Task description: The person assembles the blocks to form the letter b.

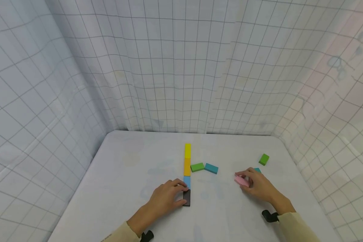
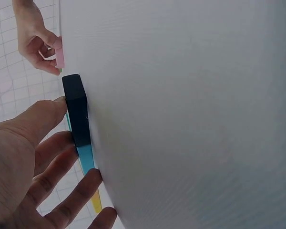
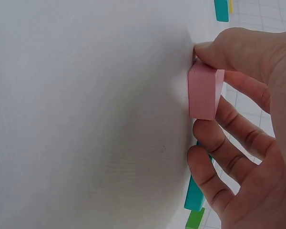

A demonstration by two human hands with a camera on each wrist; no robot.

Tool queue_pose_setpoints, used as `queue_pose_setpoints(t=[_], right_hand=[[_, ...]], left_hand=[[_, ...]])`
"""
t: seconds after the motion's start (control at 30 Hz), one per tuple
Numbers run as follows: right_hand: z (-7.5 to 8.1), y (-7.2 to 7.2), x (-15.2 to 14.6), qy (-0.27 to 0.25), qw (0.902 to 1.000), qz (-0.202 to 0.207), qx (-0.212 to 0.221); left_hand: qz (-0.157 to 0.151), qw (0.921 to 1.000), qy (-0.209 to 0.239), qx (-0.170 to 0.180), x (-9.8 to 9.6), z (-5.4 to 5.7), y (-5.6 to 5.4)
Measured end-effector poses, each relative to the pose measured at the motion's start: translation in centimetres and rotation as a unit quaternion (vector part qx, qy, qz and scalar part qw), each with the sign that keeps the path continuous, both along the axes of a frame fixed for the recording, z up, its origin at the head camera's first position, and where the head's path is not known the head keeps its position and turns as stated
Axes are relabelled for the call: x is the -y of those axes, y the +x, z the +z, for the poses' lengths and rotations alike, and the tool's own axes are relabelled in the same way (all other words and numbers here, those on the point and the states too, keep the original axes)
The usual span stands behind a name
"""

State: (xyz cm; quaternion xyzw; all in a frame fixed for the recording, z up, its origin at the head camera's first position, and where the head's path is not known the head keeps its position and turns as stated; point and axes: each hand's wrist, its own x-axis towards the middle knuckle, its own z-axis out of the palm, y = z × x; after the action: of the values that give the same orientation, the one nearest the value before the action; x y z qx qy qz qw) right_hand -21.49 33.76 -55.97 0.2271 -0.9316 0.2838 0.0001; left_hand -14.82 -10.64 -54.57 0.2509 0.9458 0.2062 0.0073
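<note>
Pink and plain-sided, the small pink block (image 1: 242, 180) sits at the fingertips of your right hand (image 1: 258, 185), toward the right of the white table (image 1: 118, 188), just to the left of your palm. Your thumb is on its near side and your fingers on its far side, parted only as widely as the block between them; whether its underside touches the tabletop you cannot tell. As far as your fingers let it show, its long axis slants from far left to near right, while the black block (image 1: 187, 196), well to its left, runs straight near to far. Your right hand is much the closer to the pink one; your left hand (image 1: 164, 198) holds the black one lightly, thumb toward its near end and fingertips at its far seam. Beyond that seam you have the light blue block (image 1: 187, 181), orange block (image 1: 187, 167) and yellow block (image 1: 188, 151), end to end. From the orange, a green block (image 1: 197, 167) and a teal block (image 1: 211, 168) branch rightward, slightly askew. All are smooth, matt-looking oblongs with crisp edges, against a softly rippled cloth (image 1: 181, 67) printed with a dark grid.
</note>
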Motion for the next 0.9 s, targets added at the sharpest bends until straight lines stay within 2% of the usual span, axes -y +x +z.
queue_pose_setpoints(t=[0.43,0.77,0.9], right_hand=[[0.27,0.60,-0.01,-0.013,0.9986,0.024,0.046],[0.24,0.61,0.05,-0.026,0.9973,0.057,0.038],[-0.04,0.45,0.21,-0.034,0.9963,0.076,0.021]], left_hand=[[-0.003,1.0000,0.008,0.002,-0.13,-0.32,0.08],[-0.006,1.0000,0.004,-0.006,-0.15,0.00,0.00],[-0.004,1.0000,-0.002,-0.002,-0.06,0.12,-0.02]])
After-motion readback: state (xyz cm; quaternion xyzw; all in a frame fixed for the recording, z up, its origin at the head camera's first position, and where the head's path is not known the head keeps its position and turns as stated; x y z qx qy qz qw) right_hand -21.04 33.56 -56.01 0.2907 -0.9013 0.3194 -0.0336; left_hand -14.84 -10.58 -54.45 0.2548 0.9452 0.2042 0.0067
